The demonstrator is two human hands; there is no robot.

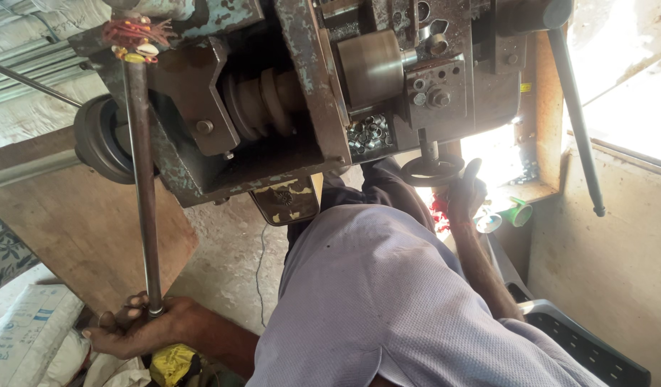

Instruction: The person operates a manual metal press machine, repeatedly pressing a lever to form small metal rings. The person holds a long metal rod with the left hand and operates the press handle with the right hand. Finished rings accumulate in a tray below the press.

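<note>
Steel bar (142, 186) runs long and near upright from my left hand (140, 331), whose fingers (133, 304) wrap its lower end, up into the lathe (273, 107) above them. My right hand (465, 193) reaches forward with its fingers closed about the rim of the small handwheel (430, 170), which sits just above and ahead of them under the chuck (370, 68). Of the two, I judge the left far closer to the bar, whose axis points away from those fingers towards the machine's head.
</note>
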